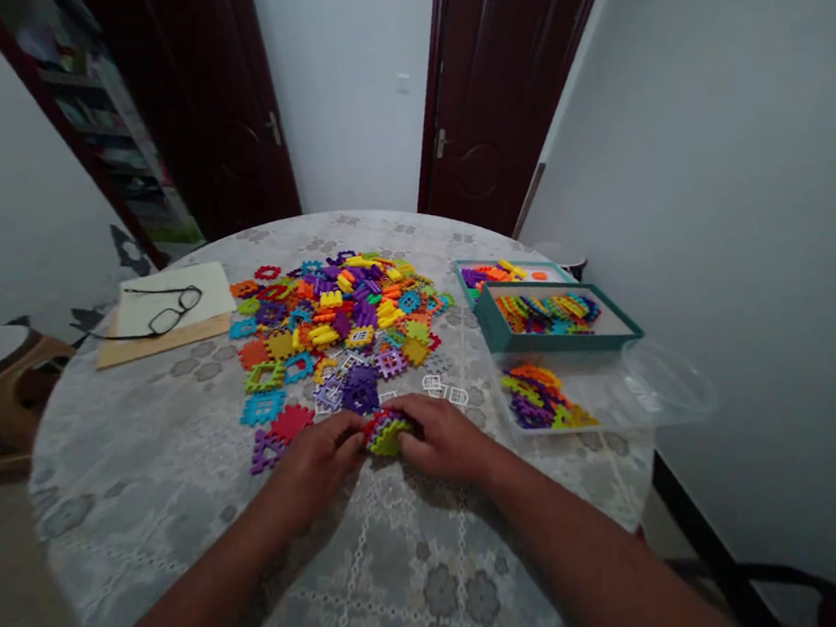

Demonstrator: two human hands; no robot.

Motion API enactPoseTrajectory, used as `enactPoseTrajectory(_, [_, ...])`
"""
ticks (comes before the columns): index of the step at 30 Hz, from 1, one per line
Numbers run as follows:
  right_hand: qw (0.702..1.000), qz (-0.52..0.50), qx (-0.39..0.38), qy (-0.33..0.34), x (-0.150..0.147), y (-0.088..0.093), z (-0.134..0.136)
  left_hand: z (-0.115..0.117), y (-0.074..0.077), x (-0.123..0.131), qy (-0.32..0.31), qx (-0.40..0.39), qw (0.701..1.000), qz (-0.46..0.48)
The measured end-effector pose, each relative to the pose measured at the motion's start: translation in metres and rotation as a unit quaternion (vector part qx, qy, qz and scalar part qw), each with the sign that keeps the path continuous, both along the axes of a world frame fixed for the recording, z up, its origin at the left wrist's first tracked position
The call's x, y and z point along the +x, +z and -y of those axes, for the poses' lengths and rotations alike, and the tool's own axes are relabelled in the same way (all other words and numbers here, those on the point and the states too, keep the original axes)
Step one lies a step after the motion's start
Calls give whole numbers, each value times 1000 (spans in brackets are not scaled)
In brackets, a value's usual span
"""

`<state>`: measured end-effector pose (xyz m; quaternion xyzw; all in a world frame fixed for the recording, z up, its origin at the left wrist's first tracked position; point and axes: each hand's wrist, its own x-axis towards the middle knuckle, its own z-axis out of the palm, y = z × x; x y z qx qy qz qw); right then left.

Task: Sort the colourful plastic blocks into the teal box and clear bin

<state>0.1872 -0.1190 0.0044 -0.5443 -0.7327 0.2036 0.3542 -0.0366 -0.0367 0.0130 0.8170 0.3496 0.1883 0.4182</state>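
Between my two hands, low over the front of the pile, is a small stack of notched plastic building pieces [388,435], yellow-green in front with red behind. My left hand [328,447] grips its left side with the fingers bent around the edge. On the other side my right hand [439,434] holds it between thumb and fingers. A dark purple piece [360,390] lies just beyond the stack. Left of my left hand are a red square piece [292,421] and a purple triangular frame [266,451]. White window-shaped pieces [446,389] lie past my right hand.
A heap of mixed coloured pieces [357,305] covers the table's middle. At right stand a green box [564,339] with a row of pieces, a lidded tray behind it [467,283], and a clear plastic container [608,387]. Eyeglasses [166,320] rest on paper [215,286] at left.
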Motion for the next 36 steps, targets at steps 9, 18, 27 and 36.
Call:
enactPoseTrajectory(9, [997, 75, -19, -8, 8, 32, 13, -4, -15, -3, 26, 170, 985, -17])
enactPoseTrajectory(18, [923, 236, 93, -291, 147, 127, 17, -8, -18, -17, 69, 207, 976, 13])
enactPoseTrajectory(27, [827, 403, -218, -325, 257, 103, -20, -10, 1, -40, 180, 283, 941, 43])
enactPoseTrajectory(36, [807, 422, -227, -345, 303, 72, -21, -6, 13, -97, 283, 269, 920, -30])
